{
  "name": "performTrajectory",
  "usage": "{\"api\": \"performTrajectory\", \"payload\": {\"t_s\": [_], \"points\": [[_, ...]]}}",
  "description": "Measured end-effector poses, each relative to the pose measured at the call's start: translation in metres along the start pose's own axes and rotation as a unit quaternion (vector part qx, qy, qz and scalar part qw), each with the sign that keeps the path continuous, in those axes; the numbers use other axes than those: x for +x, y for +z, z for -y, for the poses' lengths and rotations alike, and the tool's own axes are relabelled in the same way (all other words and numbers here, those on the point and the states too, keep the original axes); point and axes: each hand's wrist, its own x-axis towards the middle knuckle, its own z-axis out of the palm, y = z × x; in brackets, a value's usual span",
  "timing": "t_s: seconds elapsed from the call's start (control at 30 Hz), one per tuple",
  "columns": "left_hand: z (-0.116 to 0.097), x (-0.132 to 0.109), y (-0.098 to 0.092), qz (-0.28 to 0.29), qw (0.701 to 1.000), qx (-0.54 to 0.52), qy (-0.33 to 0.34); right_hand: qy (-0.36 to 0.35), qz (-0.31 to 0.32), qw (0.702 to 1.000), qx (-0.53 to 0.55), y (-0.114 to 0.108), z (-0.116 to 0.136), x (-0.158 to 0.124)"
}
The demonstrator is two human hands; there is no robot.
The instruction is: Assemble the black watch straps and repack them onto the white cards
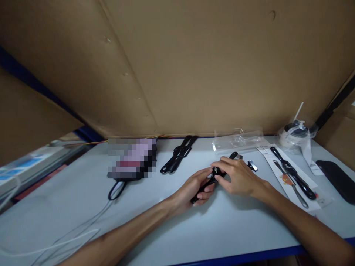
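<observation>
A black spokeshave (199, 196) lies slantwise across my two hands above the table. My left hand (194, 186) is closed around its near handle, fingers wrapped underneath. At the middle of the tool, my right hand (231, 175) pinches the body near a small shiny fitting; my fingers partly hide that part. The far handle sticks out beyond my right knuckles. A small shiny metal piece (252, 165) lies on the table just right of my right hand. Farther back on the left, more black spokeshaves (179, 155) rest crossed over each other.
On the right lie a printed sheet (280, 177) picturing a spokeshave, and a black phone-like slab (337, 181). Clear plastic bags (238, 142) and a wrapped roll (295, 135) stand behind. A blurred-out pouch (133, 159) and cables (72, 236) are on the left. Cardboard walls (194, 66) enclose the table.
</observation>
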Motion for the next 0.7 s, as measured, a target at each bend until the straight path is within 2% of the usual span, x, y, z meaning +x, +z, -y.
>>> {"api": "performTrajectory", "payload": {"t_s": [0.23,0.43,0.7], "points": [[-0.003,-0.002,0.002,0.011,1.000,-0.007,-0.012,0.005,0.005,1.000,-0.015,0.000,-0.004,0.001],[-0.003,-0.003,0.001,0.042,0.999,-0.022,0.004,-0.008,-0.038,0.999,-0.020,0.008,-0.007,-0.003],[-0.003,-0.004,0.000,0.047,0.999,-0.012,0.000,-0.009,-0.082,0.996,-0.020,0.015,-0.004,-0.009]]}}
